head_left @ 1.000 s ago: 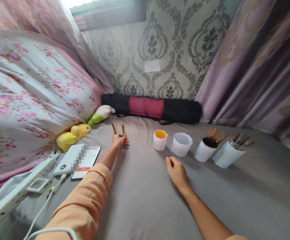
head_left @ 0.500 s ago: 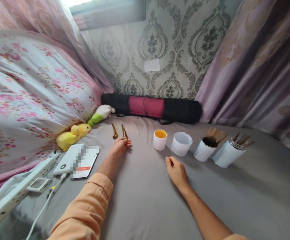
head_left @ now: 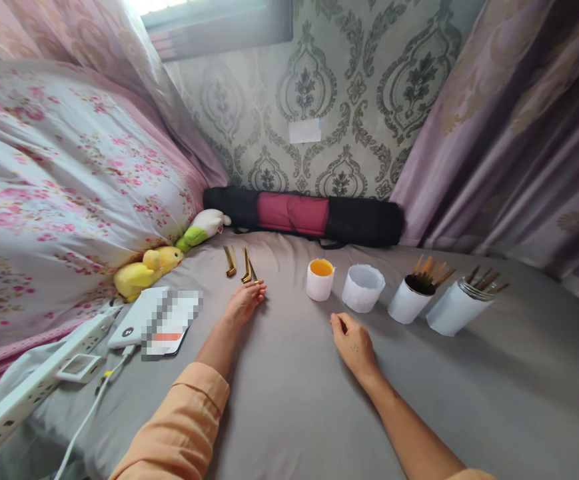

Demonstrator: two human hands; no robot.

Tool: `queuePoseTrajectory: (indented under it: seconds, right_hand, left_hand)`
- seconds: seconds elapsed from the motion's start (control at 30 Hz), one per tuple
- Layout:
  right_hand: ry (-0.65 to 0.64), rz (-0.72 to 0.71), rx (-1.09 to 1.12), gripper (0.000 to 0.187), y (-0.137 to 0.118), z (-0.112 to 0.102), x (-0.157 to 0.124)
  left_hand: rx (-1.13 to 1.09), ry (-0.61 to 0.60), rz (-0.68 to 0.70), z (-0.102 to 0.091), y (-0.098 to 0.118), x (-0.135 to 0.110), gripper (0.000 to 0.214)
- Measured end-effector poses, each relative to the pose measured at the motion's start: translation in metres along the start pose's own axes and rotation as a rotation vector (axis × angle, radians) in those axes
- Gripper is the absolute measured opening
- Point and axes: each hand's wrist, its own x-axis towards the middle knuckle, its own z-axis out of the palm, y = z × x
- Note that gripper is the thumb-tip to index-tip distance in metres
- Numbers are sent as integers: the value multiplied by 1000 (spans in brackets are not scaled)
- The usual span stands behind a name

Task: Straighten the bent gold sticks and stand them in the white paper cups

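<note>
My left hand (head_left: 245,301) is closed in a pinch, and a thin, pointed, gold-coloured piece (head_left: 253,270) sticks up from its fingertips. Just beyond it, a small bundle of gold-coloured metal pieces (head_left: 246,267) lies on the grey sheet. A similar gold bundle (head_left: 230,262) lies to its left. These pieces are too small to name surely. My right hand (head_left: 354,343) rests on the sheet with curled fingers, and what it holds, if anything, is hidden. In front of it stand a white cup with a yellow inside (head_left: 319,288) and a wider, whitish cup (head_left: 363,297).
Two white-wrapped containers, one with orange-brown sticks (head_left: 406,305) and one with brown sticks (head_left: 452,313), stand at the right. A black and red roll bag (head_left: 294,215) lies along the wall. Plush toys (head_left: 142,272), a power bank (head_left: 136,320) and a power strip (head_left: 34,387) lie left.
My left hand has drawn back slightly towards me with the pointed gold piece, uncovering more of the gold bundle behind it. My right hand stays in place.
</note>
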Motion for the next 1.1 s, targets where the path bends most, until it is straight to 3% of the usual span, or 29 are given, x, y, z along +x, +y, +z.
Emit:
queuePoseTrajectory:
  seconds: [0.5,1.1]
  right_hand:
    - [3,-7,-15,37,0,1,-1]
    - [1,12,-6,35,-2,0,-1]
  left_hand:
    - [-42,-24,54,0,-24,-10,13]
    - [-98,-144,-1,39,-48,-54,15]
